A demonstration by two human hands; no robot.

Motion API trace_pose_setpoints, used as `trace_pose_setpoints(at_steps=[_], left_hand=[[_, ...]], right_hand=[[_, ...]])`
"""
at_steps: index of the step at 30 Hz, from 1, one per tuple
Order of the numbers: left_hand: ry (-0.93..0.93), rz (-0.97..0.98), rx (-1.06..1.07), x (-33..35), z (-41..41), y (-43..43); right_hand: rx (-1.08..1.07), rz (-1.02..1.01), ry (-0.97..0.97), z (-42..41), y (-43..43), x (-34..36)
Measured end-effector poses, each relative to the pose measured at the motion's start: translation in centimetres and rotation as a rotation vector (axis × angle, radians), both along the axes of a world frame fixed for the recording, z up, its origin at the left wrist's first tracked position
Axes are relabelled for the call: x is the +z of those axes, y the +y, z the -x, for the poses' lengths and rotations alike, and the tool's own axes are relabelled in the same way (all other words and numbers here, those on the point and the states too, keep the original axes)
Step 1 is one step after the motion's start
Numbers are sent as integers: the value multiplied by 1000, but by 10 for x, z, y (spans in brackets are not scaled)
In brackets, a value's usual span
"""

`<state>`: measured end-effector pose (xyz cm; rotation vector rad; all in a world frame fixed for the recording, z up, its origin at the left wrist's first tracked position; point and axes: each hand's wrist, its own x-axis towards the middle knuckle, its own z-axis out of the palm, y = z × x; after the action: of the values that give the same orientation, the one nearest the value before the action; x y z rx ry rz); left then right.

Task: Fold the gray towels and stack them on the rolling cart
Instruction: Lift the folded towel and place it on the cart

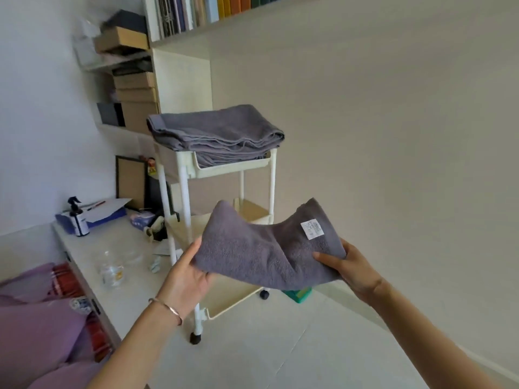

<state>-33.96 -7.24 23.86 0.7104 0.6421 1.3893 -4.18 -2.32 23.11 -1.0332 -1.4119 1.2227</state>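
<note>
I hold a folded gray towel [261,248] with a white label in the air in front of the rolling cart [233,171]. My left hand [188,276] grips its left edge from below. My right hand [351,268] grips its right edge, thumb on top. The towel sags in the middle between the hands. A stack of folded gray towels [216,130] lies in the cart's top tray. The cream cart stands on black wheels, and its two lower shelves are partly hidden behind the held towel.
A low white desk [92,248] at left carries a spray bottle [78,220], a glass jar [112,272] and papers. Purple bedding [36,327] fills the lower left. Shelves with boxes [134,88] and books [202,9] rise behind the cart. A green object [299,293] lies on the tiled floor.
</note>
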Motion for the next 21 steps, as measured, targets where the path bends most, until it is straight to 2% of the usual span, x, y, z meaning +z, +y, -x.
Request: trace_pose_setpoints(at_steps=[3,6,15,21], left_hand=[[188,-159,-57,17,3,3],[334,-176,16,26,0,16],[369,-122,353,21,-19,61],[378,-115,457,26,-17,84]], right_hand=[[65,-134,-60,16,38,32],[118,-225,-134,29,74,52],[167,-310,-203,51,145,46],[210,-325,-178,69,176,40]])
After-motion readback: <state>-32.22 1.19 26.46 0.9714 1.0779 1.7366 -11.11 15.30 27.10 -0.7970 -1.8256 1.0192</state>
